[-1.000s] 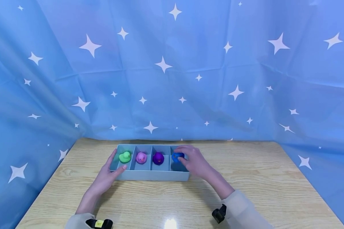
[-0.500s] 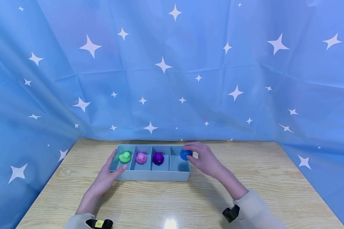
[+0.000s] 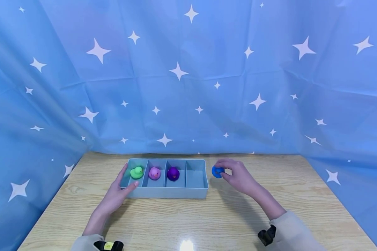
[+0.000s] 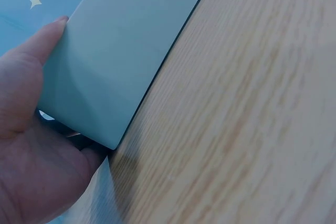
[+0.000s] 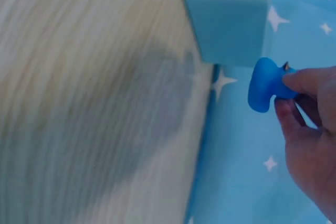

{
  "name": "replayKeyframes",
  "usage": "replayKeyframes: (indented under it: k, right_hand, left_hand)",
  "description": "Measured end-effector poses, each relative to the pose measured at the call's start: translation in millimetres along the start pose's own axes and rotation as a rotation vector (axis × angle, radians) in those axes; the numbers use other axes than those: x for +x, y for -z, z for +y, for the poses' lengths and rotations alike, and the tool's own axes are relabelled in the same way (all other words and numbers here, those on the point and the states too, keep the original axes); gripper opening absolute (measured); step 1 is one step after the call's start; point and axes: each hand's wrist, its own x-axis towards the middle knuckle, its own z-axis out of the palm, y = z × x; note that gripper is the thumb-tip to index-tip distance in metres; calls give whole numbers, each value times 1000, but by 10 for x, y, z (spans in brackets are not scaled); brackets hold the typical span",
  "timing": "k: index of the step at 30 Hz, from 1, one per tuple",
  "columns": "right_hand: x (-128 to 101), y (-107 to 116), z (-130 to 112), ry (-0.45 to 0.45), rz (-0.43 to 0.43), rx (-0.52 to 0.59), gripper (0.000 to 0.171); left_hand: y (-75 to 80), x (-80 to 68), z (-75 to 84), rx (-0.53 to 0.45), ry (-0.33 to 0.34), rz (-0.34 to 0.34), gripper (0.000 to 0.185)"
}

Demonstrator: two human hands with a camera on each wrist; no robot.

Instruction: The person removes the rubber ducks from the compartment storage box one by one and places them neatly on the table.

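A pale blue tray (image 3: 166, 192) with four compartments sits on the wooden table (image 3: 207, 219). From the left, its compartments hold a green duck (image 3: 137, 172), a pink duck (image 3: 154, 173) and a purple duck (image 3: 173, 173); the rightmost compartment holds nothing. My right hand (image 3: 235, 176) pinches a blue duck (image 3: 217, 171) just right of the tray, above the table. The right wrist view shows that blue duck (image 5: 265, 85) between my fingertips, beside the tray's corner (image 5: 228, 17). My left hand (image 3: 117, 193) grips the tray's left end, thumb on the near wall (image 4: 121, 51).
A blue curtain with white stars (image 3: 188, 76) hangs behind the table and along both sides. Bare wood lies to the right of the tray and in front of it.
My right hand has lifted the blue duck out of the rightmost compartment and carried it rightward past the tray's end. The left hand has stayed on the tray.
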Motion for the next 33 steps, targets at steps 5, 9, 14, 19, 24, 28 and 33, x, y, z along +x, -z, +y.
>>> replayKeyframes:
  k: [5, 9, 14, 19, 24, 28, 33]
  right_hand:
    - [-45, -28, 111, 11, -36, -13, 30]
    - [-68, -64, 185, 3, -88, -6, 30]
    - [-70, -111, 250, 6, -128, 16, 30]
    - [-75, -159, 285, 22, -145, 11, 29]
    - [-82, -188, 311, -9, -182, 20, 30]
    - [-76, -184, 327, -23, -199, 16, 30]
    - [-78, -176, 341, -24, -205, 35, 32]
  left_hand:
    - [-2, 3, 2, 4, -2, 1, 93]
    - [-2, 3, 5, 6, 4, 2, 93]
    - [-6, 1, 8, 7, 8, 5, 93]
    - [-7, 1, 7, 6, 4, 7, 93]
    - [-5, -1, 7, 7, 3, 8, 93]
    - [-7, 0, 5, 4, 5, 8, 93]
    - [-10, 0, 3, 4, 6, 9, 93]
